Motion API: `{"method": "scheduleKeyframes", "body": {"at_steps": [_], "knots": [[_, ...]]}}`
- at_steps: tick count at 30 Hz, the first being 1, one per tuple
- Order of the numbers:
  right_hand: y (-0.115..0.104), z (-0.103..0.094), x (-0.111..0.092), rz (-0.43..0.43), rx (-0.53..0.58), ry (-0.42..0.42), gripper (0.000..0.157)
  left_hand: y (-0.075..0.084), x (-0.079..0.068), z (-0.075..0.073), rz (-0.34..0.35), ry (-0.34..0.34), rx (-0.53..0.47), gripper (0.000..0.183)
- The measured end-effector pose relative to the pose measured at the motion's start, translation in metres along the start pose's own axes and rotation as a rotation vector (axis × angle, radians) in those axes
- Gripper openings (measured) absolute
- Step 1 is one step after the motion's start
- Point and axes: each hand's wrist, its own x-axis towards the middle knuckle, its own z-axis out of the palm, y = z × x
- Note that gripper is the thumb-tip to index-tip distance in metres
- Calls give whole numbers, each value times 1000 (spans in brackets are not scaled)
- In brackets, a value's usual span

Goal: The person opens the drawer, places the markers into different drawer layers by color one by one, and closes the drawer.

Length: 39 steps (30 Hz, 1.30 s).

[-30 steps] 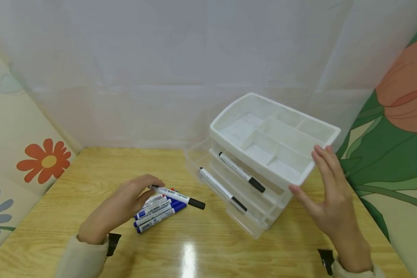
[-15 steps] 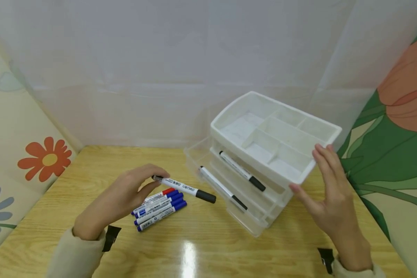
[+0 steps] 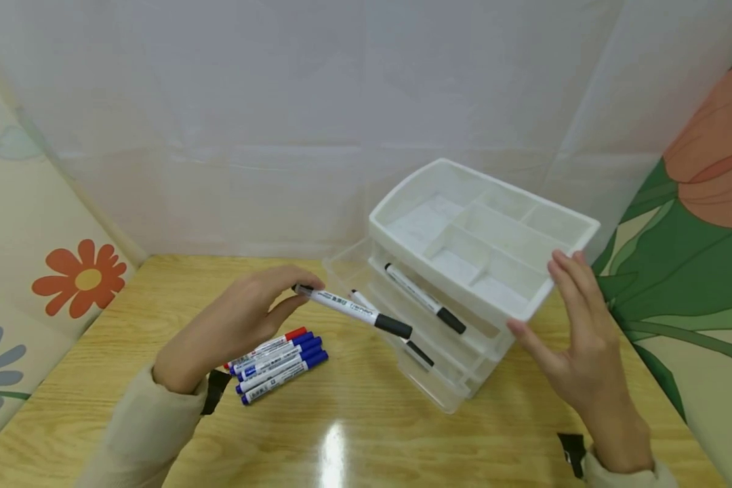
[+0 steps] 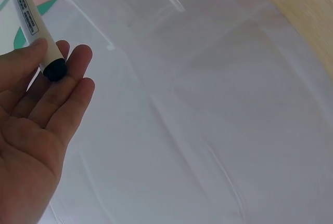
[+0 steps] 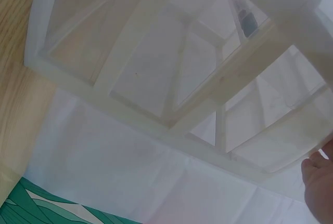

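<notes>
My left hand (image 3: 244, 315) pinches a black-capped whiteboard marker (image 3: 348, 307) by its tail end, between thumb and fingers. The marker's cap points right, over the pulled-out clear drawer of a white plastic organizer (image 3: 396, 247). My right hand (image 3: 592, 352) rests against the organizer's right side, thumb at the front corner and fingers fairly straight along the top edge. One black marker (image 3: 423, 298) lies below the top tray; another black marker (image 3: 417, 354), partly hidden by the held one, lies in the drawer. The left wrist view shows the held marker's dark end at the fingertips.
Several blue markers (image 3: 287, 376) and a red marker (image 3: 295, 333) lie side by side on the wooden table (image 3: 280, 447), below my left hand. A white sheet (image 3: 250, 135) hangs behind. Flower-printed panels (image 3: 85, 279) stand at both sides.
My left hand has carried the black marker up and right, away from the marker pile to the organizer's drawer. The right hand and the organizer have stayed nearly still.
</notes>
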Motion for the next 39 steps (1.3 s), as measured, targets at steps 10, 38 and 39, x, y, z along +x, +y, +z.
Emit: {"method": "scheduleKeyframes", "body": {"at_steps": [10,38,39], "knots": [[0,1,1,3,4,-3,82,2,26,6,37,-13,0,26],[0,-2,1,-5,-10,-11,82,-4,70,34,65,-213,-43,22],[0,-2,1,-6,-11,-11,82,-4,71,34,60,-222,-46,22]]}}
